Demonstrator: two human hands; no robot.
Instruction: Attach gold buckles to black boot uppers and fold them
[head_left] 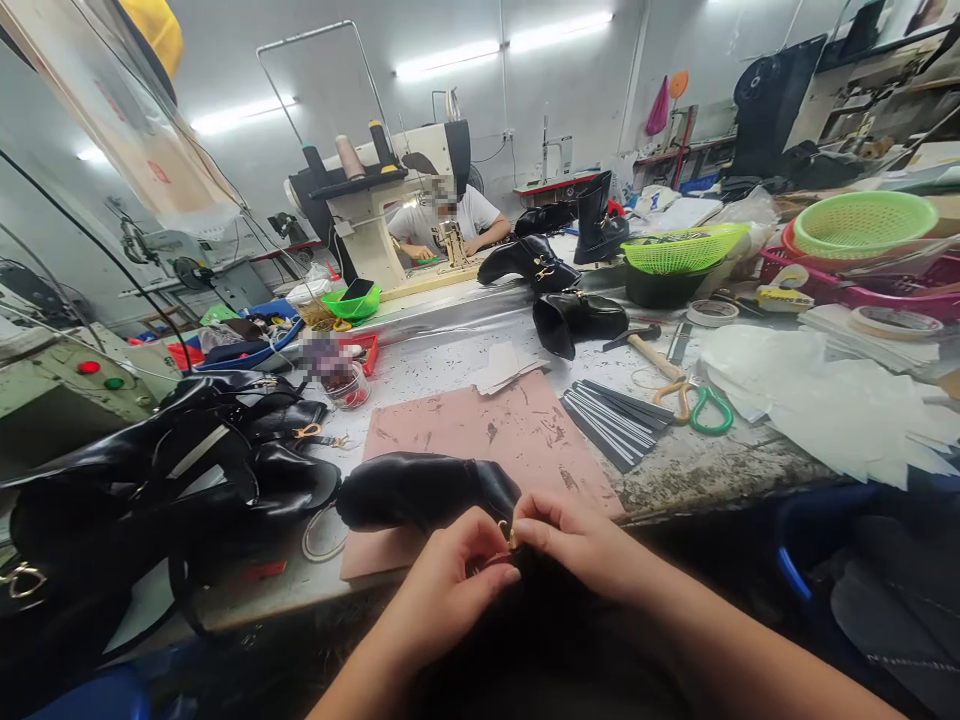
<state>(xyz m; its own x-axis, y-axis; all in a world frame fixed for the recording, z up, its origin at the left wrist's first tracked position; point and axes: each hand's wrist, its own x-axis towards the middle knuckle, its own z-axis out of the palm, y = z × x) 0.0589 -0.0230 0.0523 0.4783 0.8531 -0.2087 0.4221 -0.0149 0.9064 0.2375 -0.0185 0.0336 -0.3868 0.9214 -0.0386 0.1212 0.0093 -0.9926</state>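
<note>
The left hand (466, 572) and right hand (574, 538) mostly cover a gold-coloured piece (512, 539) too small to identify, the left also hides part of a black boot (416, 490), pixelation blurs the top of a jar (351, 392), and the view's left edge cuts off the black pile (75, 540).

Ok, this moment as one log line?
left hand: at gold-coloured piece | right hand: pinching it | black boot: over pink board | hammer: on table

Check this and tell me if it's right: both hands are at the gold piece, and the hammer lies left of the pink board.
Not quite: the hammer lies right of the pink board, as the head view shows. Both hands, left and right, are indeed at the gold piece.
</note>
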